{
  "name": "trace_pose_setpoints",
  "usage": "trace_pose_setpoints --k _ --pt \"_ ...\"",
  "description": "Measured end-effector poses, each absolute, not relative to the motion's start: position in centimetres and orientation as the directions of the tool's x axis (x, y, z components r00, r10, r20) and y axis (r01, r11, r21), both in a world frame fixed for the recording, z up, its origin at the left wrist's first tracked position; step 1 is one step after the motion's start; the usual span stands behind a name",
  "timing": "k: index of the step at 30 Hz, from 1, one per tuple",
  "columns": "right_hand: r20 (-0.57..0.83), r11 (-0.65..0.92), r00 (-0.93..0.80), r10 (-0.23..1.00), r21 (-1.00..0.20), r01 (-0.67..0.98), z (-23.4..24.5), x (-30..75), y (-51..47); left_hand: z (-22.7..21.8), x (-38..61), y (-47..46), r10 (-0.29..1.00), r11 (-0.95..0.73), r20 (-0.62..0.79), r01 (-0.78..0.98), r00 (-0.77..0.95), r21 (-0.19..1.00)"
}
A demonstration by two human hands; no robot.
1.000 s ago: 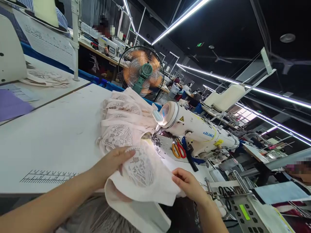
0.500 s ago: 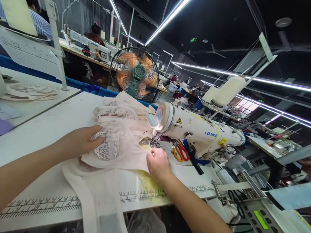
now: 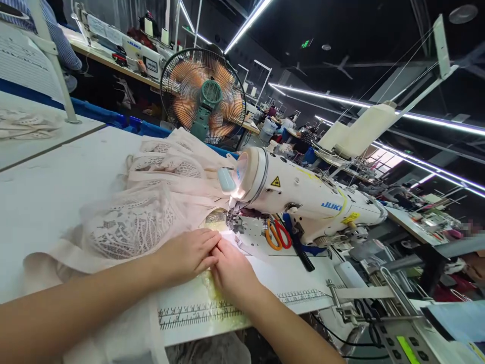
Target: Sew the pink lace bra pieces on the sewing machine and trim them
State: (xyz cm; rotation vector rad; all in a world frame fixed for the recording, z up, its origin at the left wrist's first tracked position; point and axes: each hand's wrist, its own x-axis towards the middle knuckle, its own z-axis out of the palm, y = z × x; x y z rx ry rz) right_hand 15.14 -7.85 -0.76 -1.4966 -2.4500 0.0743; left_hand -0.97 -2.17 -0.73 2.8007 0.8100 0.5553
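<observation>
A pale lace bra lies on the machine table, its cup spread to the left and a strap or band hanging over the front edge. My left hand is closed at the bra's right edge, its fingertips meeting those of my right hand. My right hand is pinched on the same edge, just in front of the needle area; the fabric between the fingers is mostly hidden. The white sewing machine stands right behind both hands, its lamp lit over the needle.
Scissors with orange and red handles lie by the machine base. More lace pieces are heaped behind the cup. A ruler strip runs along the table's front edge. A large fan stands beyond, with thread cones at the right.
My left hand has moved right, from the lace cup to beside my right hand. The bra has shifted left and turned slightly. My right hand has moved slightly left and down in view.
</observation>
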Motion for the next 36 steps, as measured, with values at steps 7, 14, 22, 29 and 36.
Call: trace_pose_setpoints --k 7,14,22,29,36 --pt "0.410 0.503 -0.399 0.820 -0.184 0.845 -2.4 19.4 -12.7 -1.5 -0.4 -1.6 0.536 -0.818 0.301 0.573 0.789 -0.045" --pt "0.422 0.505 -0.393 0.817 -0.195 0.841 -3.2 19.9 -14.3 -0.6 0.7 -1.0 0.588 -0.785 0.283 0.619 0.757 -0.027" --pt "0.412 0.572 -0.466 0.783 -0.181 0.800 -3.0 19.9 -12.6 -0.2 1.5 0.7 0.621 -0.755 0.252 0.652 0.742 -0.062" --pt "0.429 0.522 -0.417 0.801 -0.159 0.838 -3.4 19.1 -12.1 0.3 1.8 1.8 0.621 -0.768 0.219 0.640 0.753 -0.023" --pt "0.456 0.473 -0.355 0.816 -0.176 0.863 -3.9 18.2 -12.4 1.0 1.6 1.8 0.624 -0.775 0.148 0.632 0.768 -0.013"
